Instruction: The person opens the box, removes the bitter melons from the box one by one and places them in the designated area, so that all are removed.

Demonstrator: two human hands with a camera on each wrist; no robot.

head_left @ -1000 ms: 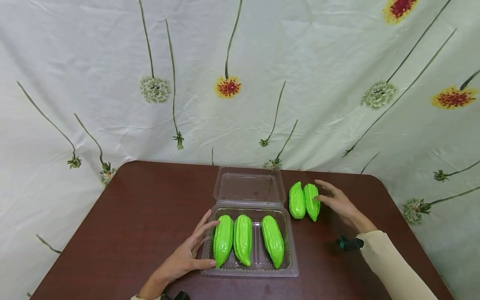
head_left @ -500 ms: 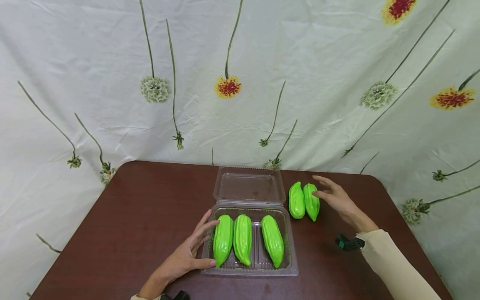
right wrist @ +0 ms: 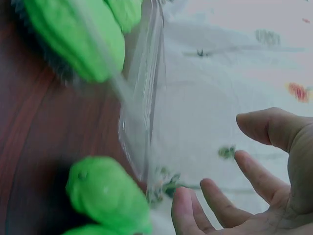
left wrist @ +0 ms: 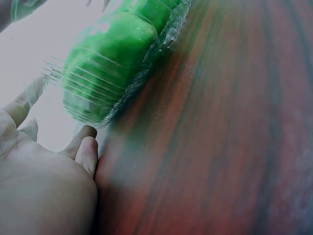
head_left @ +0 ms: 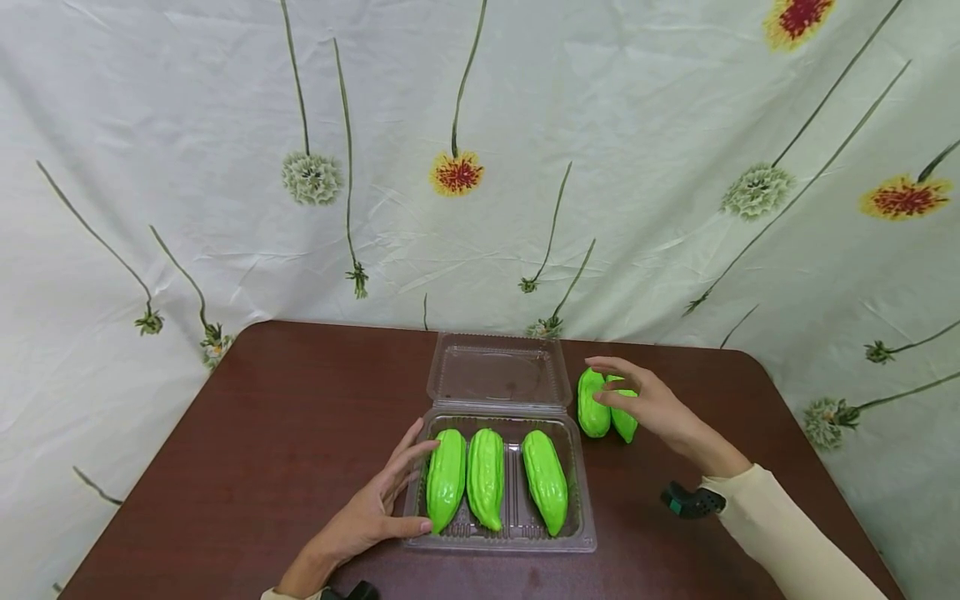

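A clear plastic clamshell box (head_left: 513, 542) lies with its lid folded back. Inside it are three bright green, ridged bitter melons: a left one (head_left: 446, 479), a middle one (head_left: 486, 479) and a right one (head_left: 545, 483). My left hand (head_left: 367, 512) rests at the box's left side, fingers spread, thumb by the front left corner. My right hand (head_left: 660, 408) hovers over two more bitter melons right of the lid, thumb and fingers apart, holding nothing. It partly covers the nearer-right melon (head_left: 624, 423); the other melon (head_left: 592, 408) lies beside it.
The raised clear lid (head_left: 498, 371) stands behind the box, close to the loose melons. A dark red-brown table (head_left: 300, 417) carries everything. Behind it hangs a white flower-print cloth (head_left: 390, 167), meeting the table's far edge.
My right hand has moved left from beside the right loose melon to above both loose melons. My left hand, the box and the melons stay in place.
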